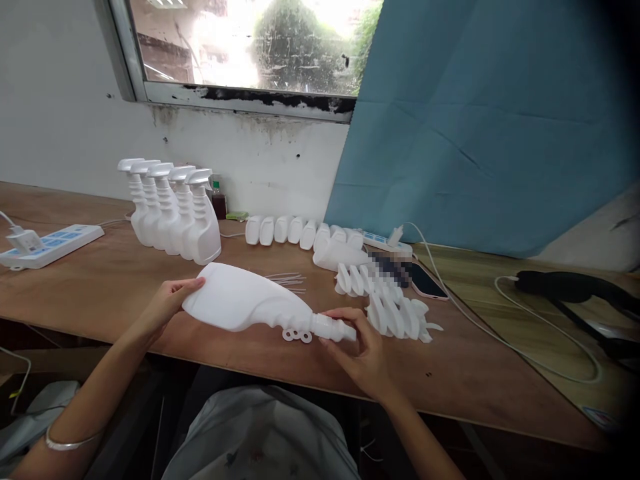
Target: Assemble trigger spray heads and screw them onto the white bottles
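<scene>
A white plastic spray bottle (240, 297) lies sideways in the air above the front of the table, base to the left and neck to the right. My left hand (173, 303) grips it by the base. The fingers of my right hand (357, 347) close round the white nozzle piece at the neck end, which carries no trigger head. Several small white ring washers (297, 335) lie on the table just under the bottle. Behind it are several thin white tubes (290, 280). White trigger parts (395, 315) form rows right of my right hand.
Several bottles with trigger heads (173, 213) stand at the back left. White caps (295, 230) line the back, near another bottle lying down (337, 255). A phone (427, 281), power strips (70, 241) and a white cable (465, 317) are on the table (90, 293).
</scene>
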`<state>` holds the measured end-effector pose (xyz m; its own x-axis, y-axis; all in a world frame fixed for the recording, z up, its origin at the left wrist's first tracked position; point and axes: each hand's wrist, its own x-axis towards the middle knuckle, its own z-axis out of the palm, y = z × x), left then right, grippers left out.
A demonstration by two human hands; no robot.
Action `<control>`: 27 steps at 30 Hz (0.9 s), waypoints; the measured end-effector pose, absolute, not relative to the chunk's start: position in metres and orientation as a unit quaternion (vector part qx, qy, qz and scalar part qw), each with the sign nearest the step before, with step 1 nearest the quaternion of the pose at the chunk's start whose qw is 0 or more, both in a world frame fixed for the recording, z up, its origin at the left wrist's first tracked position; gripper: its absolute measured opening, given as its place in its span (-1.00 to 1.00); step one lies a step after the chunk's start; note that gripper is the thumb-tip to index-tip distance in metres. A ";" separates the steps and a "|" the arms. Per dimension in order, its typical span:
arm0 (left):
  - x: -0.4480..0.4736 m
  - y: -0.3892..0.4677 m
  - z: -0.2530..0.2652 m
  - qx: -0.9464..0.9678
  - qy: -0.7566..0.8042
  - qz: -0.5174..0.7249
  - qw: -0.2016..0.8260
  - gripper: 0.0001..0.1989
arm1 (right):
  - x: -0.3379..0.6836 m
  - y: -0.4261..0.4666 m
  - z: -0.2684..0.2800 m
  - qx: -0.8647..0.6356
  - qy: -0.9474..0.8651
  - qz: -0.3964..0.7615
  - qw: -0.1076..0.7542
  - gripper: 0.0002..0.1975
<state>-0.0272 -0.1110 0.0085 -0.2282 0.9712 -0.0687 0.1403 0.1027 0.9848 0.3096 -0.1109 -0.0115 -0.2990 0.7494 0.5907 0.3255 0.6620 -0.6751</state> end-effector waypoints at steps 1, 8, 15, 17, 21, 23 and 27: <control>-0.027 -0.111 0.008 0.456 0.611 0.491 0.422 -0.49 | 0.310 -0.112 -0.012 -0.355 -0.776 0.215 0.474 -0.71; -0.027 -0.115 0.009 0.528 0.584 0.503 0.357 -0.47 | 0.311 -0.115 -0.014 -0.443 -0.711 0.330 0.436 -0.80; -0.021 -0.121 0.017 0.545 0.564 0.519 0.339 -0.46 | 0.305 -0.109 -0.011 -0.430 -0.672 0.389 0.461 -0.73; -0.021 -0.120 0.015 0.543 0.573 0.514 0.335 -0.47 | 0.305 -0.110 -0.009 -0.392 -0.677 0.403 0.475 -0.63; -0.025 -0.118 0.011 0.549 0.576 0.503 0.337 -0.44 | 0.305 -0.113 -0.006 -0.359 -0.678 0.398 0.503 -0.66; -0.026 -0.118 0.010 0.552 0.579 0.496 0.338 -0.41 | 0.304 -0.115 -0.006 -0.378 -0.666 0.399 0.504 -0.67; -0.025 -0.120 0.012 0.561 0.574 0.492 0.338 -0.43 | 0.301 -0.115 -0.007 -0.420 -0.601 0.453 0.507 -0.71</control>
